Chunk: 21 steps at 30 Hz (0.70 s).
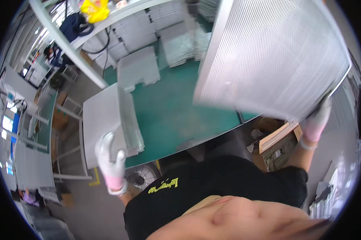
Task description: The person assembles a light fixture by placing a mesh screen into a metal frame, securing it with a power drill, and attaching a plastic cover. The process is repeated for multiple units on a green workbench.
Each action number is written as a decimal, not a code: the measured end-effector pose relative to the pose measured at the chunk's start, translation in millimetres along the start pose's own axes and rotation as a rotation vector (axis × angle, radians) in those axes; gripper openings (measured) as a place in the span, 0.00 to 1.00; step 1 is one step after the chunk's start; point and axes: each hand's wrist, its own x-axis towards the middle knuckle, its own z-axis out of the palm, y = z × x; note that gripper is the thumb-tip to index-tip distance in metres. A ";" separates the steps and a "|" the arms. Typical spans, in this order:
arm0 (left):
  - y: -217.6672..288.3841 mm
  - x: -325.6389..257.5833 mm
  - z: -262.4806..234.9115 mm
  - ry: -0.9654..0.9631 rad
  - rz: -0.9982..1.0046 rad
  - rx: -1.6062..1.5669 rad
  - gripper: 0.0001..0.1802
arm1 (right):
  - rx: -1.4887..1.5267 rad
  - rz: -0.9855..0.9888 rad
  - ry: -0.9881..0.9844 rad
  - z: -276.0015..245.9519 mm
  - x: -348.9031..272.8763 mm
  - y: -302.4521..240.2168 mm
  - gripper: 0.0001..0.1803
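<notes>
A large, pale ribbed panel with a smooth rim is raised and tilted over the right side of the green-topped table. My right hand, in a white glove with a pink cuff, grips its lower right corner; the fingertips are partly hidden and blurred. My left hand, gloved the same way, is open, its thumb apart from the fingers. It is beside the near end of a stack of grey-white sheets at the table's left edge. Whether it touches the stack, I cannot tell.
More flat sheets and ribbed panels lie at the table's back, below a white shelf with a yellow bag. An open cardboard box is below the front edge, and a floor fan is under the table. Someone sits far left.
</notes>
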 end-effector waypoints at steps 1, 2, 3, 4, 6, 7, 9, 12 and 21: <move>-16.9 -5.2 -4.5 -0.079 -0.075 0.061 0.36 | -0.090 -0.135 0.026 -4.4 26.5 -38.2 0.19; -29.5 -9.2 -10.8 -0.155 -0.142 0.157 0.40 | -0.077 -0.175 0.053 -5.3 53.6 -58.8 0.24; -50.0 -23.7 -15.6 -0.264 -0.199 0.178 0.46 | 0.385 0.067 0.065 6.0 89.4 -70.6 0.23; -65.6 -25.8 -13.1 -0.394 -0.209 0.228 0.50 | 0.323 -0.015 0.121 -8.2 132.9 -63.1 0.22; -53.4 -14.8 -11.3 -0.531 -0.274 0.419 0.49 | 0.306 -0.053 0.071 -52.5 239.8 -9.2 0.21; -52.5 -15.2 -13.7 -0.530 -0.298 0.393 0.49 | 0.331 0.062 0.131 -41.1 268.5 -7.4 0.20; -72.1 -16.4 -11.9 -0.531 -0.324 0.283 0.48 | 0.492 0.253 0.040 -44.8 336.6 -0.8 0.18; -86.6 -13.9 -18.1 -0.511 -0.259 0.135 0.38 | -0.392 0.237 -0.246 -40.8 375.1 2.8 0.25; -29.0 27.4 -71.3 0.636 -0.046 0.125 0.19 | -0.508 -0.523 0.210 5.0 282.2 -9.0 0.26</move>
